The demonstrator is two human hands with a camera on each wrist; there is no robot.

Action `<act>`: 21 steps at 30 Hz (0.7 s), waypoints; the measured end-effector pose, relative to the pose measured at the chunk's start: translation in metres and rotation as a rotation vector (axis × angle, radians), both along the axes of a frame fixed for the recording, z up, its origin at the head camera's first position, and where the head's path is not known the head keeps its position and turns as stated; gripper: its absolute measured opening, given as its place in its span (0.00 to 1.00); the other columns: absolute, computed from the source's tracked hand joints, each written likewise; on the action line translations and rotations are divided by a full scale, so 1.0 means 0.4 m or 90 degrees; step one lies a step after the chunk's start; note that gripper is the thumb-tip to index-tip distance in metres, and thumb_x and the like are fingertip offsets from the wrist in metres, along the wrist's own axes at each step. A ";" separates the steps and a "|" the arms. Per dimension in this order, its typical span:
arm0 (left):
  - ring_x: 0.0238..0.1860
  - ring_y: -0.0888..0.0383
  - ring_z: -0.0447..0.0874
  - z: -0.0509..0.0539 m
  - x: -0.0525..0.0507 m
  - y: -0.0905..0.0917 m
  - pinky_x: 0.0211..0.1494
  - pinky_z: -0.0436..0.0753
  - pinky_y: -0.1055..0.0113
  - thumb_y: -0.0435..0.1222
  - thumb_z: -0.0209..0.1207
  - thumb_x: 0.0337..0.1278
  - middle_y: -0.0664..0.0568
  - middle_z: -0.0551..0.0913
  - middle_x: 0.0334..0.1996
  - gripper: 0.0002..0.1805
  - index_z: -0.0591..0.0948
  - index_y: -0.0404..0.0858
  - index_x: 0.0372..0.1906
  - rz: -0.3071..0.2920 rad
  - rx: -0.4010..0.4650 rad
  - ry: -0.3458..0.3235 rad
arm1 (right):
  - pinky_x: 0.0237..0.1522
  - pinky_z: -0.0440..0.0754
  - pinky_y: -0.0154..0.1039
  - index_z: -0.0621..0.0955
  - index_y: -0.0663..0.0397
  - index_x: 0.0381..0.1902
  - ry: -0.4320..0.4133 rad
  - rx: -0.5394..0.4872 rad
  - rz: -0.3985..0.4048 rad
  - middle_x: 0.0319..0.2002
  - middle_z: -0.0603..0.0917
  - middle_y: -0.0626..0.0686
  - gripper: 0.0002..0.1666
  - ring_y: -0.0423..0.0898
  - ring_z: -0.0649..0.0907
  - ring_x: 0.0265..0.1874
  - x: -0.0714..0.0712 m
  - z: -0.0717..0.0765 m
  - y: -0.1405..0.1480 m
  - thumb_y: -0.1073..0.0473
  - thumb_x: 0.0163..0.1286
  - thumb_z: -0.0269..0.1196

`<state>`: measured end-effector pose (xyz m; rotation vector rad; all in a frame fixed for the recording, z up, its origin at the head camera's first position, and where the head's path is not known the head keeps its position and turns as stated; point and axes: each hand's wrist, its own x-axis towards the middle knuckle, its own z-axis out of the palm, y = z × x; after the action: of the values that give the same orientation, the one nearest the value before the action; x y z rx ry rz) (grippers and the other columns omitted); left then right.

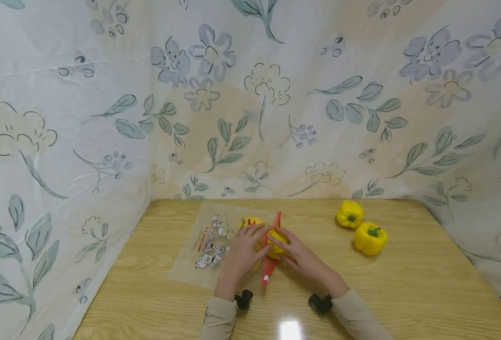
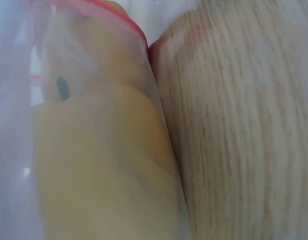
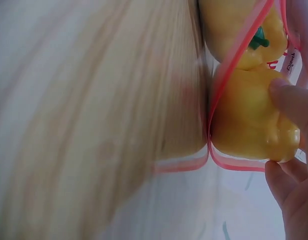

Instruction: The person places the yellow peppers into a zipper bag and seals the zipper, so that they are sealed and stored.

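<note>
A clear printed bag (image 1: 208,243) with a red zip edge (image 1: 268,269) lies on the table, its mouth toward the right. My right hand (image 1: 303,255) holds a yellow pepper (image 1: 277,242) at the mouth; the right wrist view shows fingers around that pepper (image 3: 254,117), with another pepper (image 3: 219,30) beside it inside the red edge. My left hand (image 1: 244,250) lies over the bag, its fingers at the red edge near the pepper. Through the film in the left wrist view, yellow peppers (image 2: 99,165) show, and no hand is visible there.
Two more yellow peppers (image 1: 350,214) (image 1: 370,238) stand at the back right of the wooden table (image 1: 420,283). Floral cloth (image 1: 301,94) hangs behind the table and along both sides.
</note>
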<state>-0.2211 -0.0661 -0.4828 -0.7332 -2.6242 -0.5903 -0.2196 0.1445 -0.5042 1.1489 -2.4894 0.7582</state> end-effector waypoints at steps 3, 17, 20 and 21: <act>0.62 0.52 0.66 0.000 -0.001 0.000 0.59 0.70 0.47 0.51 0.52 0.62 0.57 0.72 0.60 0.24 0.69 0.58 0.64 -0.001 0.011 0.006 | 0.56 0.74 0.53 0.62 0.39 0.69 -0.003 -0.010 0.006 0.67 0.60 0.61 0.39 0.57 0.66 0.64 -0.006 -0.004 0.000 0.62 0.62 0.62; 0.59 0.52 0.69 -0.004 -0.003 0.005 0.58 0.72 0.48 0.49 0.52 0.63 0.56 0.74 0.59 0.23 0.71 0.58 0.63 0.001 0.022 0.040 | 0.53 0.76 0.52 0.67 0.45 0.65 -0.019 -0.088 -0.049 0.60 0.67 0.57 0.39 0.53 0.71 0.58 -0.011 -0.010 -0.004 0.64 0.56 0.68; 0.59 0.51 0.69 -0.001 0.001 0.009 0.56 0.72 0.48 0.48 0.53 0.63 0.55 0.74 0.59 0.22 0.72 0.57 0.62 -0.002 0.025 0.046 | 0.54 0.76 0.51 0.70 0.48 0.62 -0.020 -0.110 -0.081 0.58 0.70 0.55 0.36 0.52 0.71 0.57 -0.009 -0.009 -0.004 0.64 0.54 0.69; 0.58 0.51 0.70 0.000 0.002 0.010 0.56 0.73 0.48 0.48 0.53 0.63 0.55 0.74 0.59 0.22 0.72 0.57 0.62 -0.002 0.026 0.047 | 0.54 0.76 0.50 0.71 0.49 0.61 -0.020 -0.115 -0.094 0.57 0.70 0.54 0.36 0.52 0.71 0.57 -0.008 -0.009 -0.003 0.63 0.54 0.69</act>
<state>-0.2205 -0.0619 -0.4830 -0.7322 -2.5368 -0.6044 -0.2228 0.1433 -0.5078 0.8861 -2.4391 0.9426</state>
